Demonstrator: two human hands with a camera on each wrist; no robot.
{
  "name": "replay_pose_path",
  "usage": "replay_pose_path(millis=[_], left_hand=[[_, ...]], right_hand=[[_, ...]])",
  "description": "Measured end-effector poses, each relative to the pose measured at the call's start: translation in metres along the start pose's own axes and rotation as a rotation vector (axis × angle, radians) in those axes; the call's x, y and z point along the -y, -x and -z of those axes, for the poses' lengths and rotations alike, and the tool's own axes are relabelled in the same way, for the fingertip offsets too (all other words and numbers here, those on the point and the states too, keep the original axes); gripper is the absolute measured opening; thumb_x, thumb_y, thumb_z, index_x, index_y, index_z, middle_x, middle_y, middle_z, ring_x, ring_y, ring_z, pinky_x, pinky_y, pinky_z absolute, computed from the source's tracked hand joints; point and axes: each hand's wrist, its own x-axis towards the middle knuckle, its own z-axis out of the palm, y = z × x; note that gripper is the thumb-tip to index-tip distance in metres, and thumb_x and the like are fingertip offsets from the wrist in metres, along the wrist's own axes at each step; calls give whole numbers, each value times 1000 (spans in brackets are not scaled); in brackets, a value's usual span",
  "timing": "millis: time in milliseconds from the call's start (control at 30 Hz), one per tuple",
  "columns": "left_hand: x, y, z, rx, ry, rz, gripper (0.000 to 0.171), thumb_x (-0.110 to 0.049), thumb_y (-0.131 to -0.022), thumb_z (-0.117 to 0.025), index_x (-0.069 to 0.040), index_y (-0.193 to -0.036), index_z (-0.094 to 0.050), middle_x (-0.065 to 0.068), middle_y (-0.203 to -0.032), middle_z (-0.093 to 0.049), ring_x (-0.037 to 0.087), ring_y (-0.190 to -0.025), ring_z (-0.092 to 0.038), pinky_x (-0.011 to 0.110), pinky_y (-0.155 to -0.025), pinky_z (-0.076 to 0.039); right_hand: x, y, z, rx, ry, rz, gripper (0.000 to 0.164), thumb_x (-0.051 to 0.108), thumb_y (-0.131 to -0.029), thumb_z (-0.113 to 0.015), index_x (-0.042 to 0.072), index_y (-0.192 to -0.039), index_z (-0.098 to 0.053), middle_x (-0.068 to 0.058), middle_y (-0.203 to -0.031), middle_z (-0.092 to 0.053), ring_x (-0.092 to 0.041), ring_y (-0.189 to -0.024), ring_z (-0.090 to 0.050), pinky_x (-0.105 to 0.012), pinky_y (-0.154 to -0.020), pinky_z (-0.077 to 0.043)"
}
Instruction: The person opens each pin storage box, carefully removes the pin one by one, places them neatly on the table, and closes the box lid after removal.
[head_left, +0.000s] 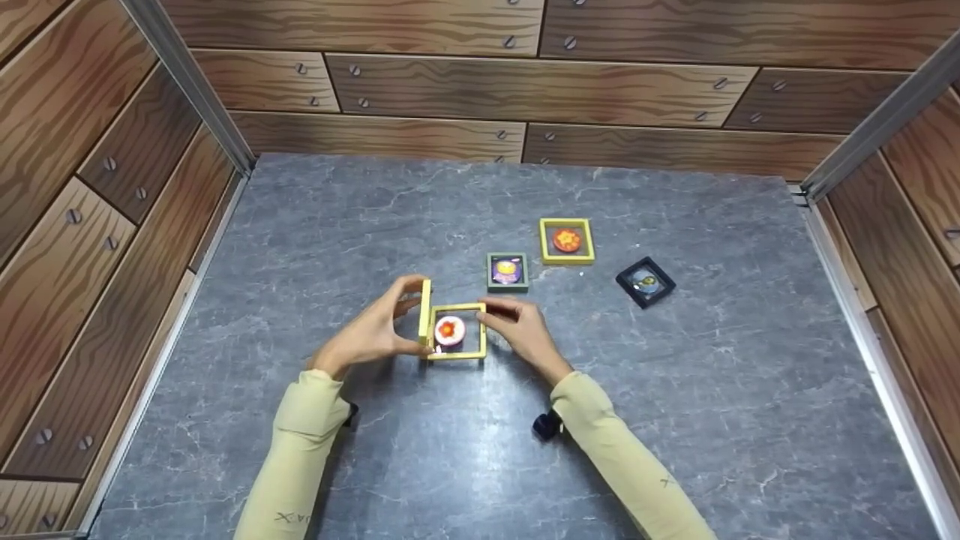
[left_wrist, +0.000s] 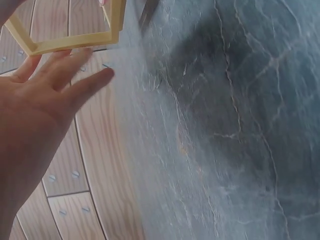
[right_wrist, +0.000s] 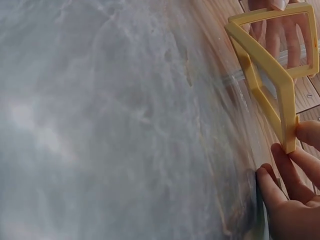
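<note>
A yellow hinged display frame (head_left: 457, 356) is folded open, its left half raised upright and its right half lying nearly level. Clear film in the level half holds a round white disc (head_left: 450, 331) with a red flower. My left hand (head_left: 367, 330) grips the raised half between thumb and fingers. The right hand (head_left: 527, 334) pinches the level half's right edge. In the right wrist view, the right hand's fingertips meet one corner of the frame (right_wrist: 270, 65). In the left wrist view, the left hand (left_wrist: 45, 110) is below a yellow side; the disc is mostly cut off.
Just behind the hands lies a small green frame (head_left: 507, 288) with a purple-and-yellow piece. Another yellow frame (head_left: 567, 261), with an orange flower disc, lies behind it. Farther right is a black frame (head_left: 624, 280), set diagonally. Wood-patterned walls (head_left: 525, 86) bound the grey marbled surface (head_left: 712, 360).
</note>
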Motion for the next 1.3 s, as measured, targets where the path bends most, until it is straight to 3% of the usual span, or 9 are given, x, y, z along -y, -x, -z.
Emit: replay_pose_path(millis=[133,500,1033,1300], left_hand=[[2,3,1,-17,13,13,107,-3,-73,-94,-14,-159,-31,24,-164,-38,45,-151,-45,56,-130,-35],[9,9,-1,8,87,13,104,13,-72,-87,-13,-154,-28,28,-164,-31,49,-154,-38,53,-126,-41],[15,8,-3,19,87,37,103,15,-71,-86,-12,-152,-28,28,-161,-32,46,-155,-40,49,-127,-41],[14,7,-2,21,96,39,104,17,-70,-85,-13,-152,-29,29,-161,-32,48,-154,-39,50,-126,-41]], right_hand=[[-3,0,1,19,65,51,33,10,-95,-78,-3,-125,-75,-23,-126,-72,-33,-116,-70,-21,-98,-60],[-2,0,2,52,208,77,31,13,-94,-79,-1,-122,-77,-19,-112,-70,-12,-94,-64,-15,-81,-55],[-5,1,-3,32,339,126,26,11,-92,-80,0,-116,-80,-15,-101,-67,-9,-83,-60,-14,-75,-51],[3,-2,-5,42,431,74,29,15,-93,-81,2,-118,-80,-10,-99,-65,-13,-86,-60,-20,-76,-50]])
